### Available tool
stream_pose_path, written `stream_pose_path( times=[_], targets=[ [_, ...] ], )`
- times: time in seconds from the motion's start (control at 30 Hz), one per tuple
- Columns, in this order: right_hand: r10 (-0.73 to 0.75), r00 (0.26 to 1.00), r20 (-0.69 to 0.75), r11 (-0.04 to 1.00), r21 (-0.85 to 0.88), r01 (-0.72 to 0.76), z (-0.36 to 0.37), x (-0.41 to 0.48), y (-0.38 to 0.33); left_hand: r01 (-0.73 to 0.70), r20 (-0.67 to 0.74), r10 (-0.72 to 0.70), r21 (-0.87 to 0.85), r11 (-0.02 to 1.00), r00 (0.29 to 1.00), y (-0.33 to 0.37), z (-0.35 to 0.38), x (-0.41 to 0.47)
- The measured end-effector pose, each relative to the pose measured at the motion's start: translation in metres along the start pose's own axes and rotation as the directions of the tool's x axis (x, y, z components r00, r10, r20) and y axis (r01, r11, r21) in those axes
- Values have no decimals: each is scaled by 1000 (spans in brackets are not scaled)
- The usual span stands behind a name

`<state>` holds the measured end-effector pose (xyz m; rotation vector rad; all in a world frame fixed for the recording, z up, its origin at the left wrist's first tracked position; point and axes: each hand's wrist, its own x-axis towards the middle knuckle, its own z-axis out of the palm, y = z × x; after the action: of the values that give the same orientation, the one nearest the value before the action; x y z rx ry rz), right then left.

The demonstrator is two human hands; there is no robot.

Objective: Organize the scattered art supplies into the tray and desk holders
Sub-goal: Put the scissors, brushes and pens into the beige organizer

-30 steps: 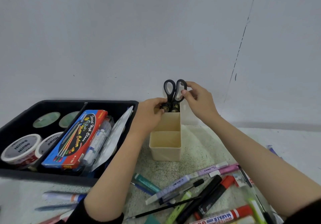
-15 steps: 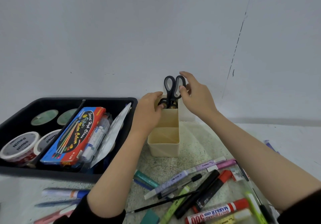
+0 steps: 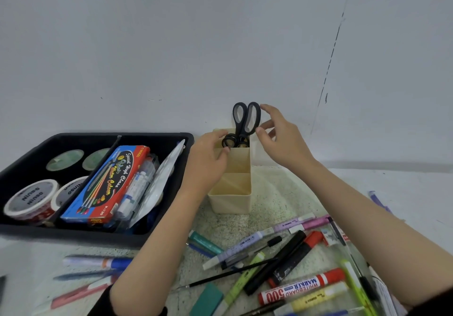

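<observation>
Where pens [image 3: 247,244] lie, a red marker [image 3: 301,285] reads "WHITEBOARD MARKER".

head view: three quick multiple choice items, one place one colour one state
1. The paint box lies: A in the black tray, B under the table, C in a hand.
2. The whiteboard marker is: A green, B red, C black.
3. The big scissors stand: A blades up, B flat, C handles up.
A: it rests inside the tray. B: its barrel shows red. C: the handles rise above the cream holder.
</observation>
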<state>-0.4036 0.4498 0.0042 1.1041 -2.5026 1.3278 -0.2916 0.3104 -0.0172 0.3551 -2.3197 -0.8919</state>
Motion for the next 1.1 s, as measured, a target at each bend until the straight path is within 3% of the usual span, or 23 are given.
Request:
stream_pose_path(
  times=[0.2,0.33,0.47,0.6,0.83,0.97,1.1],
  targets=[
    [-15,999,34,1000,16,15,-12,-38,0,-127,20,127,5,992,992,10,-13,-62],
    [-97,993,72,994,-41,100,-22,-83,2,-170,160,161,40,985,974,-2,-21,-117],
    [-169,938,304,978,-69,198,-21,-137,7,-85,229,73,44,995,971,-17,-23,-161],
    [-148,875,462,920,-259,293,-8,-177,11,-20,191,14,31,999,981,-18,-24,-184],
    [-90,925,370,933,-293,208,-2,-195,8,136,-19,-138,-57,989,990,-3,-32,-204],
    [15,982,189,987,-159,15,-13,-207,4,284,-244,-386,-365,887,890,13,-30,-214],
    [151,987,57,982,104,-156,-12,-234,-6,320,-133,-468,-568,758,874,36,-19,-224]
  ],
)
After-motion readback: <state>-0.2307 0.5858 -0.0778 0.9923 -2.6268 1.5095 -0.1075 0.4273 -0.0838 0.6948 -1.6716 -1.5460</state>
